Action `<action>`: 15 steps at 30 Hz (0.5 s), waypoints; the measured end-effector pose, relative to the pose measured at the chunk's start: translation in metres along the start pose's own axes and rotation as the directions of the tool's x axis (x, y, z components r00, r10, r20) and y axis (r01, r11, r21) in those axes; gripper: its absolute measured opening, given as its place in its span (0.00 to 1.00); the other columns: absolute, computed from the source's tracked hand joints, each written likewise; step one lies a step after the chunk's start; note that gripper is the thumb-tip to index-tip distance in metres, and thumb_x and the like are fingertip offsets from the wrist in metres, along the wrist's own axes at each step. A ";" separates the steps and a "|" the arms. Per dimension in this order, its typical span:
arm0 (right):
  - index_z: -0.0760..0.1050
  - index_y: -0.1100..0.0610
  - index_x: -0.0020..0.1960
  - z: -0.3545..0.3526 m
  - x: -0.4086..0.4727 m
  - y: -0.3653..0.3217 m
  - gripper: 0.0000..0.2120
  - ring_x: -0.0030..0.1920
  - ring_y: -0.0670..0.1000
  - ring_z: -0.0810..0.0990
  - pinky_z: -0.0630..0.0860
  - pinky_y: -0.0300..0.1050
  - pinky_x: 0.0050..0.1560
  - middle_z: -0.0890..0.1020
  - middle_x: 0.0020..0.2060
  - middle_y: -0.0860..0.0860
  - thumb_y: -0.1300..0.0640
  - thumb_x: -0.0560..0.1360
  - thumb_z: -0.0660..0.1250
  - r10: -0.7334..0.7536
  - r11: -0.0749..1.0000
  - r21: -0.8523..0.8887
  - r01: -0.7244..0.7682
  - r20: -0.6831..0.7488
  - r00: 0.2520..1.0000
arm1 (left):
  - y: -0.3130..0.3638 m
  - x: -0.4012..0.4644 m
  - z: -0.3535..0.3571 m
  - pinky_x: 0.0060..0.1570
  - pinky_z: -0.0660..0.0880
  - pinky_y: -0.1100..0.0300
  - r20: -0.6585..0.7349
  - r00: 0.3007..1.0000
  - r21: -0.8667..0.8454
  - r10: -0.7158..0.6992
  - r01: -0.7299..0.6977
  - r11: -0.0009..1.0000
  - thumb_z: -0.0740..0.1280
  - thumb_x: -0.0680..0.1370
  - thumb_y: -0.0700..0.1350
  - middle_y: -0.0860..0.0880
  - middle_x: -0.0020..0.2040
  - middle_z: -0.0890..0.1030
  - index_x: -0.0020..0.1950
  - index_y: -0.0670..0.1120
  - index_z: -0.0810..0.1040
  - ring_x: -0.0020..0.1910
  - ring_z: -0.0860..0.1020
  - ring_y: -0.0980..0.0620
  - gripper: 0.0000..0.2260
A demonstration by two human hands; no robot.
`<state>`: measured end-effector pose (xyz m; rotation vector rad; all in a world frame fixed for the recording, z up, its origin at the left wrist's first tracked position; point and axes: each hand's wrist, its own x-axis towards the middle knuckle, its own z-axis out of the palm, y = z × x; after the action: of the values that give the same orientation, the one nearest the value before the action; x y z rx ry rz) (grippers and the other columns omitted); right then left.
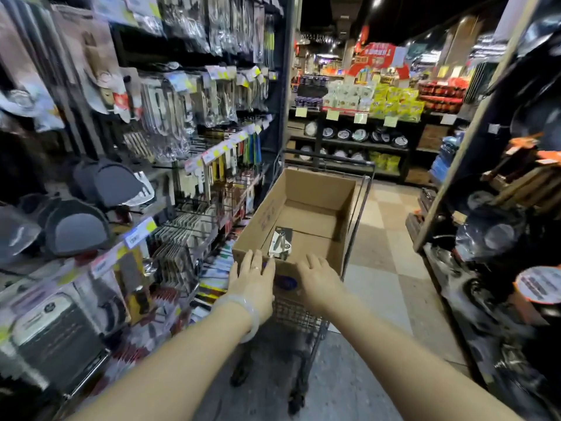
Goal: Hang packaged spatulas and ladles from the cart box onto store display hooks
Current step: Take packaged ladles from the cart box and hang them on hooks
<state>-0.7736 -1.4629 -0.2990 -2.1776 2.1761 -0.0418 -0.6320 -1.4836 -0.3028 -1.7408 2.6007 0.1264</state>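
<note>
Blurred and smeared along the left edge: display rack (170,123) crowded with hanging packaged utensils, labels and print unreadable, individual hooks hard to separate from the packs they carry. Cut off at the frame's bottom: both forearms, the left one wearing a pale bracelet (250,314) at the wrist. Partly hidden behind the hands: the near wall of the cardboard box (309,189), sitting on top of the wire cart (299,314), whose basket shows only below the box and whose far handle peeks out behind it. Hard to read: faint printing on the box's left outer wall and a round dark mark on the near wall between the hands. Inside the box, almost bare cardboard floor, with a small stack of packaged utensils (280,243) lying flat in the near-left corner, just beyond the left fingertips; whether spatulas or ladles, impossible to tell from the glare on the wrapping. Left hand (253,276) laid flat on the near rim, fingers spread, grasping nothing. Right hand (318,276) likewise flat against the near wall, fingers loosely spread, empty. Dark and dim on the right: shelving (491,226) with pans, detail mostly lost. Far aisle goods small and indistinct.
</note>
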 end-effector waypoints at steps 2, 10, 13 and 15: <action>0.63 0.57 0.67 0.008 0.044 0.011 0.27 0.68 0.60 0.63 0.65 0.54 0.67 0.65 0.67 0.57 0.54 0.72 0.68 0.004 1.000 -0.003 -0.004 0.011 1.000 | -0.009 0.048 0.004 0.72 0.45 0.45 0.007 1.000 -0.004 0.013 -0.013 1.000 0.59 0.78 0.46 0.42 0.77 0.42 0.76 0.49 0.46 0.75 0.40 0.43 0.30; 0.61 0.57 0.70 0.034 0.230 0.072 0.24 0.69 0.60 0.63 0.65 0.52 0.67 0.64 0.70 0.59 0.57 0.76 0.62 0.152 0.984 0.070 -0.161 0.118 0.981 | -0.046 0.249 0.035 0.73 0.46 0.47 0.101 0.995 -0.096 0.016 -0.007 0.995 0.59 0.78 0.46 0.43 0.77 0.43 0.76 0.49 0.49 0.76 0.41 0.44 0.29; 0.62 0.58 0.69 0.056 0.279 0.085 0.22 0.66 0.60 0.67 0.67 0.50 0.62 0.66 0.68 0.59 0.56 0.77 0.60 0.179 0.971 0.125 -0.203 0.180 0.967 | -0.056 0.303 0.058 0.73 0.49 0.49 0.160 0.987 -0.092 0.004 0.010 0.996 0.59 0.77 0.47 0.43 0.77 0.45 0.75 0.48 0.50 0.76 0.44 0.44 0.29; 0.59 0.60 0.71 0.079 0.300 0.090 0.25 0.67 0.60 0.66 0.66 0.50 0.63 0.64 0.70 0.61 0.57 0.77 0.61 0.185 0.964 0.135 -0.228 0.275 0.944 | -0.057 0.330 0.076 0.74 0.50 0.49 0.244 0.969 -0.089 0.023 -0.001 0.996 0.60 0.76 0.46 0.42 0.77 0.46 0.75 0.47 0.50 0.76 0.45 0.44 0.30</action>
<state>-0.8576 -1.7605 -0.3911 -1.7472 2.1519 0.0682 -0.7083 -1.8038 -0.3994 -1.6164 2.4617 0.4343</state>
